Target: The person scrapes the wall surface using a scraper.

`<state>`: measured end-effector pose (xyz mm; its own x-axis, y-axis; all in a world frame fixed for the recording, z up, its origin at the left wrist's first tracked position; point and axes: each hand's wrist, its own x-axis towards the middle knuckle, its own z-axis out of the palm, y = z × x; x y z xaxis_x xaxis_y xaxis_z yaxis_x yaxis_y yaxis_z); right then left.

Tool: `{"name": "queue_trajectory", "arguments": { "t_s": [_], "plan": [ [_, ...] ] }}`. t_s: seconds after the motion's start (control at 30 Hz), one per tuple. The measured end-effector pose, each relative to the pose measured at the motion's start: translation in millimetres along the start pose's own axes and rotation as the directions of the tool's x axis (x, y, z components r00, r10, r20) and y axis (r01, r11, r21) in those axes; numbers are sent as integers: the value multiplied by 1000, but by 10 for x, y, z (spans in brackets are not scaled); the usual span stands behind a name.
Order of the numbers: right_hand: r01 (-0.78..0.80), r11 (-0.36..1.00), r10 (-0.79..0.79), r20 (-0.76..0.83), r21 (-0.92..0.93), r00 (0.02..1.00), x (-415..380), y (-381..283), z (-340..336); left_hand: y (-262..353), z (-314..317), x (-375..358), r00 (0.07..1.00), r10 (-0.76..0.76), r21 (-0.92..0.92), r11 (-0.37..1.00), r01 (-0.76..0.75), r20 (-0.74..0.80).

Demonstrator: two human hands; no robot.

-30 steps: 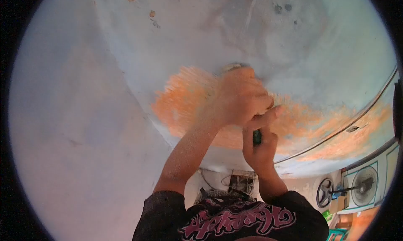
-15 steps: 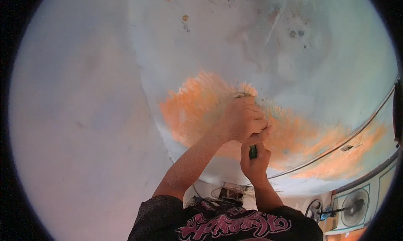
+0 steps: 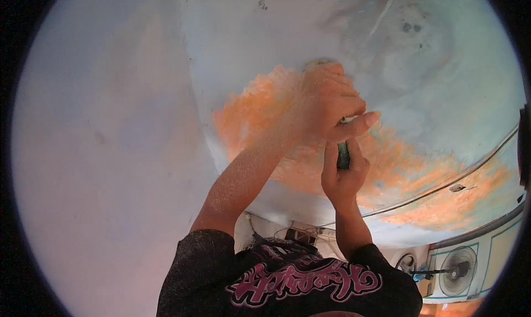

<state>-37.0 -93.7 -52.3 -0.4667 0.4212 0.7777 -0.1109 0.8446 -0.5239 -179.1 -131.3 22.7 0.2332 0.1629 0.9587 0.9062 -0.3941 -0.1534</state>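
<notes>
A green sanding block (image 3: 343, 155), mostly hidden under my fingers, lies against the curved pale panel (image 3: 249, 46). My left hand (image 3: 331, 102) is closed over its far part, with the thumb sticking out to the right. Closer to my body, my right hand (image 3: 345, 176) grips the near end, thumb and fingers on either side of the green part. Both hands are over a smeared orange patch (image 3: 254, 115) on the panel. The far end of the block reaches the patch's upper border. Pale dust coats my left forearm.
A dark seam (image 3: 428, 199) curves across the panel's right side, with a small chipped spot (image 3: 457, 188) near it. At lower right stands a round fan (image 3: 458, 270). Cables (image 3: 282, 232) and clutter lie beyond the panel's lower edge, near my black shirt (image 3: 293, 281).
Both hands have slid up the panel, away from my body, still gripping the block. My left thumb now sticks out further. The view has shifted a little too.
</notes>
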Motion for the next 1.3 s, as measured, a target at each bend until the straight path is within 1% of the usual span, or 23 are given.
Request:
{"name": "queue_trajectory", "arguments": {
  "t_s": [0.07, 0.1, 0.17, 0.2, 0.27, 0.33, 0.37, 0.43, 0.47, 0.53, 0.57, 0.6, 0.67, 0.7, 0.77, 0.87, 0.93, 0.97, 1.03, 1.07, 1.13, 1.27, 1.3],
  "plan": [
    [-6, 999, 8, 48, -42, 999, 36, -63, 39, 2, -109, -9, 1000, -27, -12, 1000, 27, -3],
    [5, 999, -2, 58, -48, 998, -15, -46, 79, 37, -118, -105, 1000, 18, 34, 999, -18, 14],
    [-71, 997, 70, 31, 34, 997, -347, 116, 107, 137, -4, -403, 999, 40, 92, 995, -42, 20],
    [-129, 991, 130, 63, -24, 989, -491, 127, 123, 175, 83, -606, 997, 12, 43, 999, -15, 75],
    [-73, 997, 73, 84, -7, 994, -457, 229, 161, 150, 152, -686, 992, -24, 0, 1000, 24, 123],
    [-23, 999, 19, 92, 46, 996, -265, 196, 189, -9, 23, -515, 990, 136, 62, 989, -137, 23],
    [-22, 999, 17, 103, 49, 995, -130, 66, 202, -53, -71, -426, 992, 127, 70, 989, -128, 22],
    [-152, 986, 143, 117, 73, 983, 52, -182, 258, -85, -300, -235, 994, -4, 63, 998, -4, 113],
    [-168, 983, 159, 113, 71, 981, -8, -153, 327, -105, -313, -312, 994, -5, 73, 997, -3, 110],
    [-131, 989, 115, 192, 73, 975, -293, 42, 449, -171, -245, -628, 983, 115, 154, 979, -137, 140],
    [-77, 996, 68, 198, 38, 978, -490, 174, 486, -168, -151, -934, 983, 39, 55, 997, -49, 179],
    [-261, 964, 233, 310, 53, 922, -629, 108, 445, -36, -112, -1217, 984, -47, 12, 999, 46, 174],
    [-386, 921, 332, 417, 50, 846, -883, 268, 446, 185, -125, -1627, 965, -235, -29, 970, 240, 120],
    [-391, 918, 337, 403, 60, 851, -832, 184, 497, 134, -165, -1579, 966, -222, -35, 973, 229, 135],
    [-406, 910, 353, 354, 83, 866, -625, -81, 597, 38, -331, -1425, 992, -128, 94, 987, 128, -2],
    [-327, 929, 252, 348, 176, 903, -289, -158, 769, -244, -697, -1083, 998, -64, 98, 993, 64, -8],
    [-632, 676, 323, 617, 380, 717, -82, -322, 723, -330, -874, -1060, 983, -151, 16, 988, 150, 99],
    [-625, 676, 315, 613, 391, 724, -81, -281, 654, -317, -798, -1032, 984, -142, 22, 990, 140, 105],
    [-838, 373, 369, 765, 398, 527, -208, -288, 646, -228, -742, -1124, 994, -109, -17, 994, 109, 9],
    [-835, 378, 372, 761, 399, 532, -221, -273, 687, -194, -756, -1148, 995, -104, -22, 994, 104, 5],
    [-820, 116, 434, 715, 560, 549, -247, -197, 658, -67, -735, -1076, 972, -77, 20, 997, 75, 223],
    [-825, 202, 485, 678, 528, 552, -260, -264, 393, 63, -655, -946, 954, -120, 55, 993, 108, 274],
    [-826, 239, 480, 677, 511, 557, -302, -297, 340, 95, -577, -935, 959, -69, 33, 998, 62, 273]
  ]
}}
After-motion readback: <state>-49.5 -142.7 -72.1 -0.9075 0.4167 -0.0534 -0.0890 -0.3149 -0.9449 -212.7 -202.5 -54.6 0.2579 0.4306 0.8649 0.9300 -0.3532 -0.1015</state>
